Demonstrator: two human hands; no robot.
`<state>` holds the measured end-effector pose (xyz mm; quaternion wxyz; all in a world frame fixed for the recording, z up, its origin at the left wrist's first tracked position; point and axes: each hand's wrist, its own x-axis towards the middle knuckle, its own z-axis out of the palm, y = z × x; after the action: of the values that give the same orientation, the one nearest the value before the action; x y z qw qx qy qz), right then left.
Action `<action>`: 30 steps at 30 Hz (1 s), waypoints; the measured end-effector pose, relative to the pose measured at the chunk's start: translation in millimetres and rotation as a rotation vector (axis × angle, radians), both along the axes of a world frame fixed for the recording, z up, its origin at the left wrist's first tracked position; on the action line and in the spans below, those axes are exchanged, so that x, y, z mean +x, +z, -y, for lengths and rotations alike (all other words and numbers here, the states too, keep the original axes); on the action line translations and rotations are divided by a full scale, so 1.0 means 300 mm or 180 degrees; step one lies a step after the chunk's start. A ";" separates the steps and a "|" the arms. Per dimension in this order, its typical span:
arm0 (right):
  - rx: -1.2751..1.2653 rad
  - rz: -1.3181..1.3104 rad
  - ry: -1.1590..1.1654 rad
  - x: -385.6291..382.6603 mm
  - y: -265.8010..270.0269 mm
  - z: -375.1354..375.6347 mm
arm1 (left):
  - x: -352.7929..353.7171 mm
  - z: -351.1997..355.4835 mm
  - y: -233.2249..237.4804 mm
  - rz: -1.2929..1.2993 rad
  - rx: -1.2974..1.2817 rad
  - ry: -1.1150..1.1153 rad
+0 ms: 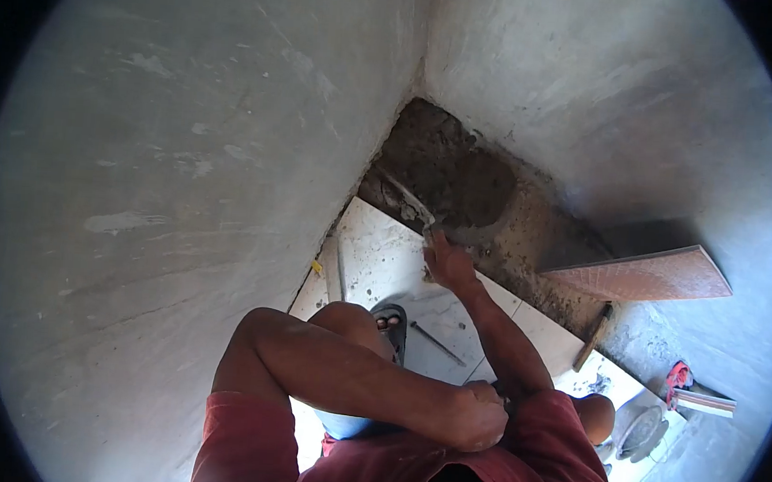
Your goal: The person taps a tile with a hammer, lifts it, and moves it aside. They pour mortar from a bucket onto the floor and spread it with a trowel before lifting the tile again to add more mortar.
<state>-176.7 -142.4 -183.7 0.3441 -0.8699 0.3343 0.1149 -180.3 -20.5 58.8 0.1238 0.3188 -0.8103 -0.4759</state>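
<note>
I squat in the corner of a room with grey plastered walls. My right hand (448, 264) reaches forward and grips a trowel (409, 202), whose blade lies on the dark wet mortar bed (465, 175) in the corner. The mortar borders the far edge of the laid white tiles (377, 249). My left arm crosses over my knee, and my left hand (479, 415) is closed in a fist against my right elbow, with nothing visible in it.
A tile (645, 274) leans reddish-brown side up against the right wall. A wooden-handled tool (594, 335) lies beside it. A thin metal rod (437, 342) lies on the tiles near my sandalled foot (390, 321). A red-handled tool (678, 375) and a round pan (642, 431) sit at right.
</note>
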 end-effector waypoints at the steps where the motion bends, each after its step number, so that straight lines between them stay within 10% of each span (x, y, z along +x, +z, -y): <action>1: -0.0062 0.0125 0.0065 -0.018 -0.012 -0.016 | 0.005 0.006 0.002 0.0050 -0.0053 -0.0069; 30: 0.0267 -0.0098 -0.0364 -0.186 0.146 0.074 | -0.055 0.028 0.057 0.0396 -0.0150 -0.0578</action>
<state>-232.4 -164.7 -139.9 0.3811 -0.8323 0.3835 0.1224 -196.7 -28.9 75.8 0.0371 0.2700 -0.8529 -0.4453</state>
